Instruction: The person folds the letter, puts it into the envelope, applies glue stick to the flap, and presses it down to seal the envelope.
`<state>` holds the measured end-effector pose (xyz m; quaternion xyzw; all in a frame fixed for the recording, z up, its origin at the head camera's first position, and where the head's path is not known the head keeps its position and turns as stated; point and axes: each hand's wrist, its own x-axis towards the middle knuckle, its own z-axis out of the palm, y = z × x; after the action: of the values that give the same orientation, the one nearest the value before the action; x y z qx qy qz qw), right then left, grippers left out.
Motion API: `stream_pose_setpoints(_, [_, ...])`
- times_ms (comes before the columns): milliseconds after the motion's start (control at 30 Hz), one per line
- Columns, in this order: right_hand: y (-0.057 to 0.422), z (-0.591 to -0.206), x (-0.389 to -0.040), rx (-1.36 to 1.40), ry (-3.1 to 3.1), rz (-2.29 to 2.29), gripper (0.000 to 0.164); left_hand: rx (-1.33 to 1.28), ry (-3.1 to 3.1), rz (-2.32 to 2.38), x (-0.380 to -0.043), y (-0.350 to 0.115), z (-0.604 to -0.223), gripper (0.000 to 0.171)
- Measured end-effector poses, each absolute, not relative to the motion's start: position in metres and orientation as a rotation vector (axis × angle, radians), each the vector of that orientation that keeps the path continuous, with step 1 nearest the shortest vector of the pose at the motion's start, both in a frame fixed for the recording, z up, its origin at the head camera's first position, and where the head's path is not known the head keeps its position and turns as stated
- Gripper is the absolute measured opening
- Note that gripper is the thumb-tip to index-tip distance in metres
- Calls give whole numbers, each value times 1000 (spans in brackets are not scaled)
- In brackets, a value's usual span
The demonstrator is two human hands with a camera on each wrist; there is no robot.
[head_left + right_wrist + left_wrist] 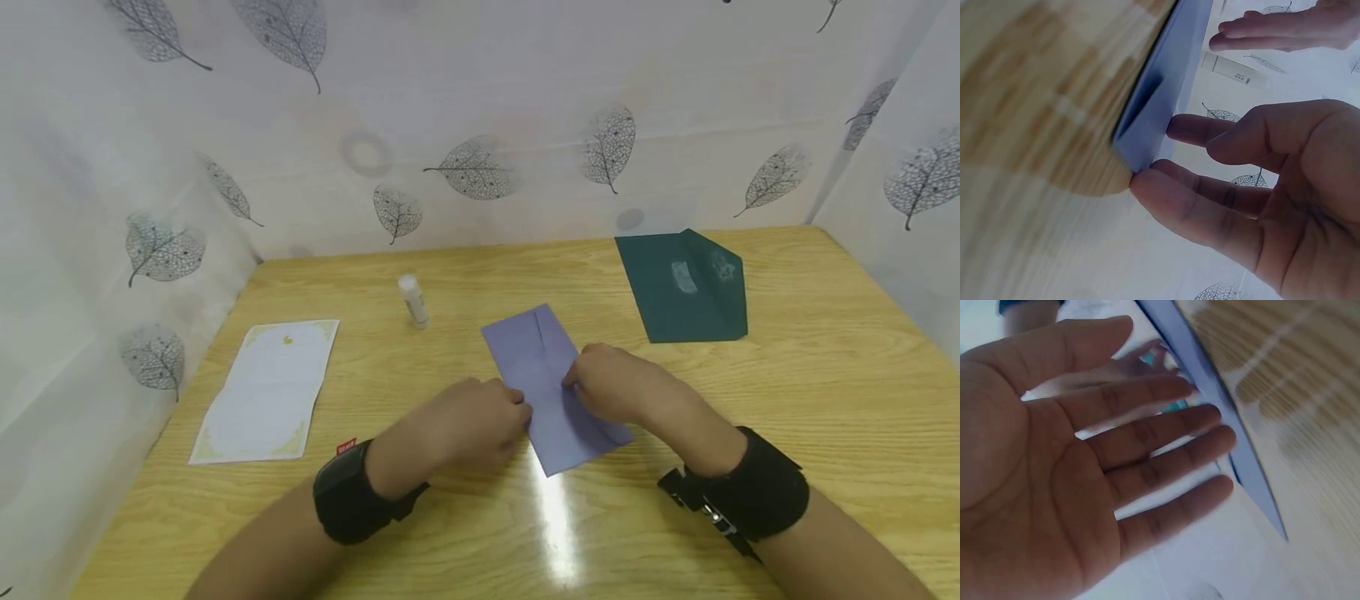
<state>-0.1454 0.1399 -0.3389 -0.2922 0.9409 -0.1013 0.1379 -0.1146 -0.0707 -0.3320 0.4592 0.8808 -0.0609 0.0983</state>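
Observation:
A purple envelope [525, 358] lies aslant on the wooden table between both hands. My left hand [480, 421] touches its left edge; in the left wrist view the fingers of that hand [1085, 456] are straight and slightly spread, their tips by the envelope [1247, 453]. On the right side, my right hand [611, 383] rests its fingertips on the paper. The right wrist view shows this hand [1260, 187] with loosely bent fingers against the envelope [1154, 112], the thumb apart from it. A folded flap stands slightly raised at the end near these fingers.
A white glue stick [414, 302] stands behind the left hand. At the left lies a white sheet [262, 392] with yellow corner ornaments. A dark green envelope [652, 292] with pale patches lies at the back right. A leaf-patterned curtain [517, 100] surrounds the table [810, 400].

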Motion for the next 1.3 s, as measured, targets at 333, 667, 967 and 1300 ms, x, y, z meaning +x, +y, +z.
stream_pose_setpoints(333, [137,-341,-146,-870,2696,-277,33,1715,2357,-169,-80,-56,-327,8])
stream_pose_setpoints(667, [138,-343,-145,-908,2690,-305,26,1552,2412,-126,-81,-55,-332,13])
stream_pose_setpoints(967, [137,-344,-144,-932,2690,-284,18,1497,2426,-143,-87,-56,-332,11])
stream_pose_setpoints(1300, [140,-344,-145,-978,2704,-269,16,1362,2436,-147,-102,-59,-336,22])
